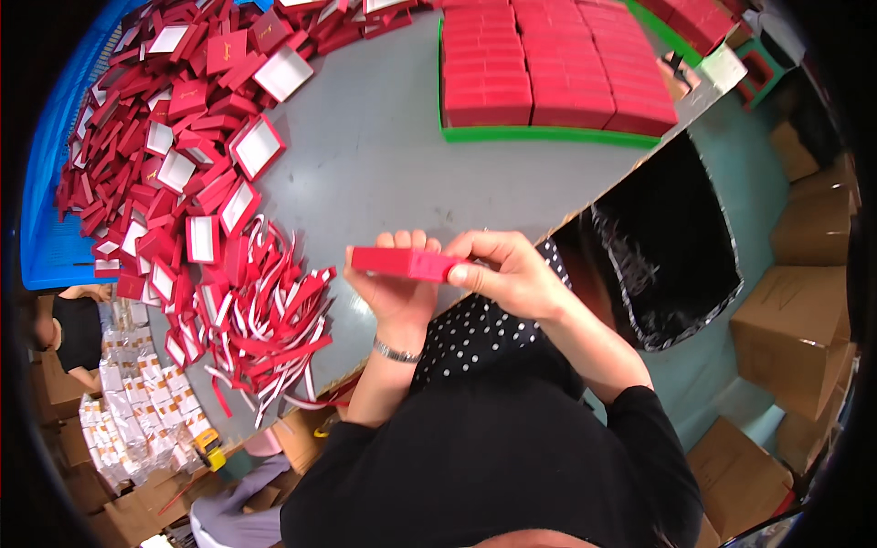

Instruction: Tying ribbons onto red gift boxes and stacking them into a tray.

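A small red gift box [388, 262] is held in front of my chest, over the near edge of the table. My left hand [398, 297] is wrapped round it from below, with the fingertips showing past its far side. At the box's right end, the thumb and fingers of my right hand [498, 265] pinch it. To the left of my hands lies a tangled heap of red and white ribbon strips [269, 324]. Beyond it spreads a large pile of loose red box parts [187, 169], some with white insides facing up.
A green tray [548, 136] at the far right holds rows of stacked red boxes [566, 68]. A blue crate [50, 219] borders the pile on the left. Right of the table stands a black-lined bin [681, 237], with cardboard boxes [790, 333] beyond. Other people work at the lower left.
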`<action>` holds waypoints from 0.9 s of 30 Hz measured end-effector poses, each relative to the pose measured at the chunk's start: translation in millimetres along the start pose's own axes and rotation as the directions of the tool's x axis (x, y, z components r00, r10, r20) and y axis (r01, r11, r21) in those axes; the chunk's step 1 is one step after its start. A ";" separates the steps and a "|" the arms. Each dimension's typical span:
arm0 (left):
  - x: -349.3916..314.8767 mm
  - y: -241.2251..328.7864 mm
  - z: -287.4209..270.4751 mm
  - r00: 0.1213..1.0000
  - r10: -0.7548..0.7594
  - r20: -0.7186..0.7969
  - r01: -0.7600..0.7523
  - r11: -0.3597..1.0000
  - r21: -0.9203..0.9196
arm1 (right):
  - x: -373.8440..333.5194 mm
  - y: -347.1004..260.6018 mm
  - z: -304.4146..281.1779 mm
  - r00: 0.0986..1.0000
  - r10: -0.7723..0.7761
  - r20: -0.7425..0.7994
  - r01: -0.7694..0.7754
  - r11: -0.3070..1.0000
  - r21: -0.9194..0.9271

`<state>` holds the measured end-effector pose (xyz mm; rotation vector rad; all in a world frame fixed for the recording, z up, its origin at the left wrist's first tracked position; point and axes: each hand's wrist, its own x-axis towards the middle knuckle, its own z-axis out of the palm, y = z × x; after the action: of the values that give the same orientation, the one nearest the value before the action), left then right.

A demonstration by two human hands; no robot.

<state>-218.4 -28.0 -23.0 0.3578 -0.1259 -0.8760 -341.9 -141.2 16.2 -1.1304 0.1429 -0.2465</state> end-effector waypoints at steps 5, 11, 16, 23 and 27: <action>6.9 5.2 21.1 0.974 0.059 -0.217 -0.039 0.995 0.096 | 43.0 -58.0 -21.4 0.988 0.136 0.071 -0.122 0.978 -0.169; 14.6 18.5 -4.1 0.982 -0.080 -0.174 0.102 0.988 0.120 | 175.2 -162.0 -101.6 0.933 -0.353 0.065 0.295 0.650 -0.701; 20.2 19.4 -11.3 0.987 -0.127 -0.095 0.137 0.986 0.099 | 282.5 -188.2 -199.0 0.983 -0.183 0.031 0.047 0.083 -0.995; 27.9 27.1 -16.9 0.969 -0.225 -0.101 0.229 0.973 0.030 | 319.3 -173.5 -221.6 0.867 0.473 -0.155 -0.321 0.293 -0.901; 30.7 31.4 -14.2 0.958 -0.269 -0.103 0.272 0.962 0.018 | 332.4 -157.6 -214.2 0.877 0.374 -0.304 -0.354 0.073 -0.932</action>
<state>-172.4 -29.6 -26.2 0.4546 0.0026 -1.1260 -91.5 -480.8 72.8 -2.3970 0.6609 0.4478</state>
